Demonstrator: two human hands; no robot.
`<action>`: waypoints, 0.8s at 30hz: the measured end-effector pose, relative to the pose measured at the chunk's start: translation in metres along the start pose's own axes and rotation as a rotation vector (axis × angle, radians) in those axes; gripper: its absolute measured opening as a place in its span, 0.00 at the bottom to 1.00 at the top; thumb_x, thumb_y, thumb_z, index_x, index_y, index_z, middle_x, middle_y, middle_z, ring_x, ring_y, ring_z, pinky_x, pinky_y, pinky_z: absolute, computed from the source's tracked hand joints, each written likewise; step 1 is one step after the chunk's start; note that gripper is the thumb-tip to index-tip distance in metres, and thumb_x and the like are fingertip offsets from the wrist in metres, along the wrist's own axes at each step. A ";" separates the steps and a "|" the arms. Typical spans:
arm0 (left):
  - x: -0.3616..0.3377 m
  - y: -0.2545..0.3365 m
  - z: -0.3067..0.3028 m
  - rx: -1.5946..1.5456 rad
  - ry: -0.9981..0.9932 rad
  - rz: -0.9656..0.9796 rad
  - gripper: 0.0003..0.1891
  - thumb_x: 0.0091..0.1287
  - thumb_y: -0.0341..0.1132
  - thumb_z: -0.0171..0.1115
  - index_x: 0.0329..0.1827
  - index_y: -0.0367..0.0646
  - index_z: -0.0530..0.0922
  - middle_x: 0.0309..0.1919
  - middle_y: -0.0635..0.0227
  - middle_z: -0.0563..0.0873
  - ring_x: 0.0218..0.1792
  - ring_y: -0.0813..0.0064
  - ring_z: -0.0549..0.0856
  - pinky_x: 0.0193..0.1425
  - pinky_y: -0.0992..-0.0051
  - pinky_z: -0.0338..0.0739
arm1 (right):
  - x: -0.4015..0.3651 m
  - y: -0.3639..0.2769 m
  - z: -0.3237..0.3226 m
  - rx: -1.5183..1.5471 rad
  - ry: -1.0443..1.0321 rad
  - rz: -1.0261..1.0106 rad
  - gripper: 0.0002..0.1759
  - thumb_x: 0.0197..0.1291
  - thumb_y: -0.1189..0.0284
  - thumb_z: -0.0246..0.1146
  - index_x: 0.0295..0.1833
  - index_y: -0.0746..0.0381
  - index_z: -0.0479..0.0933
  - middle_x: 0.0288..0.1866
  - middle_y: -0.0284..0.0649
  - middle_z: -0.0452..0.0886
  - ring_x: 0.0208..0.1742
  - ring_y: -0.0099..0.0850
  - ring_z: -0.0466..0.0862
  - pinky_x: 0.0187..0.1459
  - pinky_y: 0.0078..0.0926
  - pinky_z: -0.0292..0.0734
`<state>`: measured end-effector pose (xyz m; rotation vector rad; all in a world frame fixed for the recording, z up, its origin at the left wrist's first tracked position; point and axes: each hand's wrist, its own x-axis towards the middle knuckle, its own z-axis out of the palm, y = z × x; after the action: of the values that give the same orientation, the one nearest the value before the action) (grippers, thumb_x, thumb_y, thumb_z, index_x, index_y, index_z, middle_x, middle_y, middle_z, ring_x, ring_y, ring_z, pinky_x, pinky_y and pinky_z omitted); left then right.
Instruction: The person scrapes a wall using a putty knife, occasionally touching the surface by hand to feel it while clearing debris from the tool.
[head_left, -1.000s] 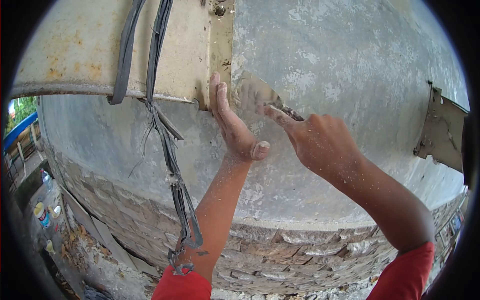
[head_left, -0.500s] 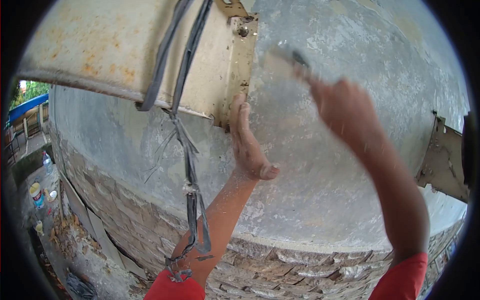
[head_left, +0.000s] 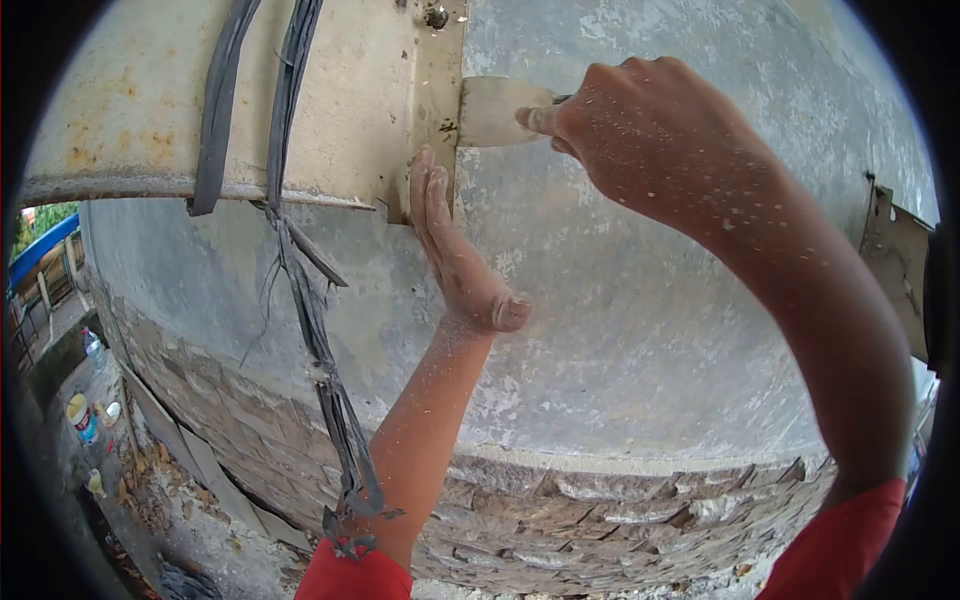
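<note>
My right hand (head_left: 650, 130) is closed around the handle of a putty knife (head_left: 497, 112). The wide blade lies flat on the grey wall (head_left: 610, 350), its edge against the side of the cream metal beam's end plate (head_left: 437, 90). Flakes of paint and dust cover this hand and forearm. Below the blade, my left hand (head_left: 460, 265) is open, with fingers stretched upward and resting at the lower corner of the end plate. Its thumb points toward me, and it holds nothing.
Torn black straps (head_left: 290, 130) hang from the rusty cream beam (head_left: 130, 110) past my left forearm. Another metal bracket (head_left: 895, 260) juts out at right. Rough stone cladding (head_left: 600, 520) runs below. A bucket (head_left: 80, 412) and bottle (head_left: 94, 345) stand on the ground at lower left.
The putty knife, blurred and off the end plate before, now has its blade against the plate's edge. My left hand stays by the plate's corner. The whole view has shifted slightly.
</note>
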<state>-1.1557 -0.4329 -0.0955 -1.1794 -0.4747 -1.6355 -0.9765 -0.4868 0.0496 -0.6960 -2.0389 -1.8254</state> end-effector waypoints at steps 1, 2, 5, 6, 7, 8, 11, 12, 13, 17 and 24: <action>0.002 0.000 0.000 0.003 0.000 0.001 0.58 0.59 0.81 0.30 0.74 0.31 0.51 0.71 0.39 0.58 0.73 0.45 0.58 0.75 0.48 0.50 | 0.003 0.002 -0.006 -0.080 0.000 -0.047 0.14 0.70 0.63 0.54 0.55 0.49 0.81 0.20 0.36 0.81 0.20 0.22 0.81 0.22 0.24 0.77; 0.003 0.001 -0.001 0.014 -0.016 0.019 0.58 0.59 0.80 0.29 0.73 0.30 0.51 0.71 0.39 0.57 0.73 0.45 0.58 0.75 0.47 0.50 | -0.002 0.005 -0.012 -0.051 -0.035 -0.033 0.15 0.71 0.63 0.53 0.56 0.49 0.81 0.20 0.36 0.81 0.20 0.23 0.81 0.22 0.24 0.77; 0.005 0.001 -0.004 0.027 -0.022 0.036 0.58 0.60 0.80 0.28 0.73 0.29 0.51 0.71 0.39 0.57 0.73 0.45 0.58 0.75 0.47 0.50 | 0.002 0.001 -0.012 -0.013 -0.023 -0.004 0.14 0.70 0.65 0.53 0.56 0.49 0.81 0.20 0.37 0.81 0.20 0.23 0.81 0.22 0.24 0.77; 0.004 0.003 -0.002 0.019 -0.024 0.044 0.58 0.60 0.80 0.27 0.73 0.29 0.51 0.71 0.40 0.57 0.73 0.45 0.58 0.75 0.48 0.49 | 0.006 -0.004 -0.007 0.038 0.043 0.012 0.14 0.69 0.65 0.55 0.56 0.49 0.81 0.19 0.37 0.80 0.19 0.24 0.82 0.23 0.25 0.78; 0.000 0.005 -0.001 0.010 -0.030 0.037 0.58 0.60 0.80 0.27 0.73 0.29 0.51 0.71 0.40 0.57 0.73 0.45 0.58 0.75 0.48 0.49 | 0.003 -0.005 -0.003 0.040 0.031 0.014 0.14 0.69 0.65 0.55 0.56 0.49 0.81 0.19 0.37 0.80 0.19 0.24 0.82 0.23 0.25 0.78; -0.001 0.003 0.000 0.005 -0.012 0.016 0.57 0.60 0.80 0.27 0.73 0.30 0.51 0.71 0.40 0.57 0.73 0.45 0.58 0.75 0.47 0.49 | 0.001 -0.006 0.000 0.033 0.089 -0.006 0.14 0.69 0.65 0.56 0.56 0.49 0.81 0.19 0.37 0.81 0.19 0.25 0.82 0.23 0.25 0.78; 0.002 0.000 0.000 0.004 -0.001 0.036 0.57 0.60 0.79 0.26 0.74 0.30 0.51 0.71 0.40 0.57 0.73 0.45 0.57 0.75 0.47 0.49 | -0.007 -0.001 0.000 0.090 0.155 -0.032 0.15 0.68 0.66 0.56 0.57 0.48 0.81 0.20 0.38 0.81 0.18 0.26 0.82 0.24 0.24 0.79; 0.002 -0.001 -0.001 0.005 -0.009 0.057 0.57 0.60 0.79 0.26 0.74 0.30 0.50 0.71 0.39 0.57 0.73 0.45 0.57 0.75 0.47 0.49 | -0.009 -0.001 -0.003 0.158 0.148 -0.051 0.14 0.69 0.66 0.56 0.57 0.48 0.81 0.20 0.39 0.82 0.18 0.27 0.82 0.23 0.23 0.79; 0.002 -0.001 -0.003 0.002 -0.017 0.055 0.57 0.60 0.79 0.26 0.74 0.30 0.50 0.71 0.39 0.57 0.73 0.45 0.57 0.75 0.47 0.49 | -0.004 -0.005 -0.001 0.164 0.143 -0.048 0.14 0.69 0.66 0.56 0.57 0.48 0.81 0.20 0.39 0.82 0.18 0.27 0.82 0.23 0.23 0.79; 0.000 0.000 0.000 -0.056 -0.013 0.057 0.58 0.60 0.79 0.25 0.74 0.29 0.45 0.72 0.38 0.53 0.74 0.44 0.54 0.76 0.48 0.46 | -0.009 -0.010 0.006 0.149 0.070 -0.035 0.14 0.67 0.69 0.58 0.55 0.48 0.82 0.21 0.38 0.83 0.18 0.25 0.82 0.20 0.23 0.78; 0.001 0.000 -0.003 -0.082 -0.049 0.069 0.57 0.60 0.79 0.25 0.75 0.32 0.40 0.74 0.39 0.48 0.76 0.44 0.49 0.77 0.47 0.42 | -0.014 -0.028 0.010 0.292 -0.076 -0.095 0.09 0.64 0.75 0.57 0.38 0.59 0.85 0.19 0.39 0.82 0.17 0.22 0.81 0.17 0.23 0.75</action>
<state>-1.1572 -0.4356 -0.0964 -1.2855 -0.3967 -1.5827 -0.9789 -0.4813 0.0177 -0.6013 -2.3602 -1.5210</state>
